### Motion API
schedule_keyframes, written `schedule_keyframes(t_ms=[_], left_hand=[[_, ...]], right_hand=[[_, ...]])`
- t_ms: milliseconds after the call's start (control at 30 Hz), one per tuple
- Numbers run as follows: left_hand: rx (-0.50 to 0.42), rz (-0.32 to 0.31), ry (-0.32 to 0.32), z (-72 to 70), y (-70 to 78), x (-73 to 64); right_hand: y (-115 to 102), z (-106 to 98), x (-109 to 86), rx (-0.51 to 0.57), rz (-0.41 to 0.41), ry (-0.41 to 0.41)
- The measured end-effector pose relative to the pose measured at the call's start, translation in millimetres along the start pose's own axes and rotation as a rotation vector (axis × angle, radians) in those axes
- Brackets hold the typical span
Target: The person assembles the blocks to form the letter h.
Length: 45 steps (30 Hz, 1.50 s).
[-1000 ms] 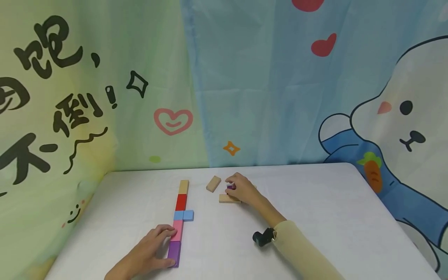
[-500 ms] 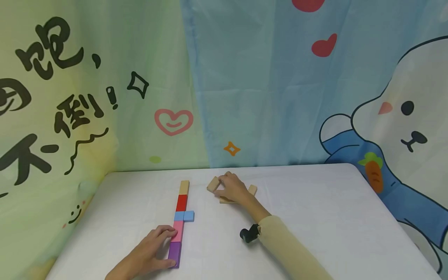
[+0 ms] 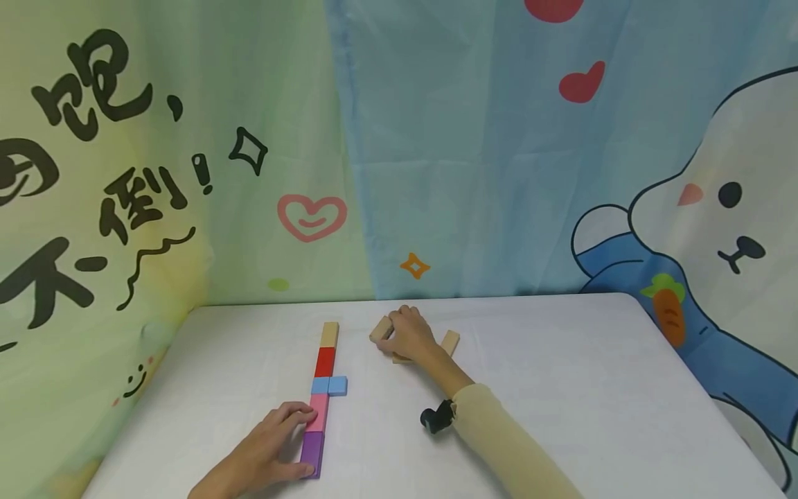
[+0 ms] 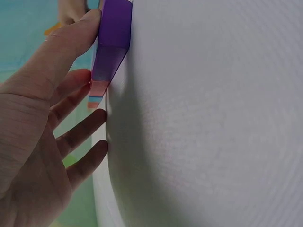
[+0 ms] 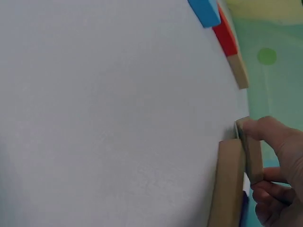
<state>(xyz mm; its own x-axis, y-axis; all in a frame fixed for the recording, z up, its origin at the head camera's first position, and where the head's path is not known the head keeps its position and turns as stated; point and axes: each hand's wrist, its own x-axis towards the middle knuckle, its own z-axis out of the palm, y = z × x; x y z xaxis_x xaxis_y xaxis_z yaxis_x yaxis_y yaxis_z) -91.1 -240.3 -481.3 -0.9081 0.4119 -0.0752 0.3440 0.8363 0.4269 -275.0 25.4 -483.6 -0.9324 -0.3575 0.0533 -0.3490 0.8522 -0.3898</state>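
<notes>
My right hand (image 3: 413,336) pinches a plain wooden block (image 3: 381,328) at the back of the table, thumb at one end and fingers at the other. A longer plain block (image 5: 227,184) lies right beside it, partly behind the hand in the head view. My left hand (image 3: 264,447) rests against a row of blocks on the left. Its thumb touches the purple block (image 3: 312,454) and a fingertip touches the pink block (image 3: 321,409); the other fingers are spread and relaxed. Beyond these lie light blue blocks (image 3: 337,386), a red block (image 3: 325,362) and a plain block (image 3: 330,335).
Another plain block (image 3: 451,342) lies right of my right wrist. A sliver of dark purple (image 5: 244,208) shows behind the longer block. The white table (image 3: 561,374) ends at a printed curtain (image 3: 436,173). A black wrist camera (image 3: 438,416) hangs at the right sleeve.
My right hand has left the small purple piece, moved left and taken hold of the tilted plain block. My left hand stays on the row.
</notes>
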Motion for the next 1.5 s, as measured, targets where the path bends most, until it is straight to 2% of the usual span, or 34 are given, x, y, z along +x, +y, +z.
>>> schedule_keyframes(t_ms=[167,267,433,533,633,800,967,1267,1500], left_hand=[[0.005,0.001,0.004,-0.6,0.2,0.7],[0.002,-0.008,-0.005,-1.5,0.7,1.3],[-0.011,-0.001,-0.001,-2.4,1.8,0.7],[-0.008,0.011,0.006,-2.3,2.1,0.1],[-0.018,0.000,-0.004,-2.3,1.9,0.2],[-0.043,-0.029,-0.039,-2.4,1.1,1.5],[-0.017,-0.016,-0.019,0.0,-0.2,2.1],[-0.001,-0.001,-0.009,1.1,-2.0,2.7],[-0.006,0.009,-0.006,0.2,0.4,2.9]], right_hand=[[-3,-13,-22.0,0.104,-0.066,0.040],[-4,-20,-46.8,0.182,-0.132,0.069],[-3,-24,-91.5,0.229,-0.239,0.132],[1,-22,-110.7,0.242,-0.269,0.140],[5,-19,-121.4,0.275,-0.260,0.126],[9,-16,-124.6,0.302,-0.235,0.135],[9,-17,-119.6,0.294,-0.238,0.148],[7,-17,-109.0,0.258,-0.301,0.132],[9,-14,-106.7,0.191,-0.355,0.143]])
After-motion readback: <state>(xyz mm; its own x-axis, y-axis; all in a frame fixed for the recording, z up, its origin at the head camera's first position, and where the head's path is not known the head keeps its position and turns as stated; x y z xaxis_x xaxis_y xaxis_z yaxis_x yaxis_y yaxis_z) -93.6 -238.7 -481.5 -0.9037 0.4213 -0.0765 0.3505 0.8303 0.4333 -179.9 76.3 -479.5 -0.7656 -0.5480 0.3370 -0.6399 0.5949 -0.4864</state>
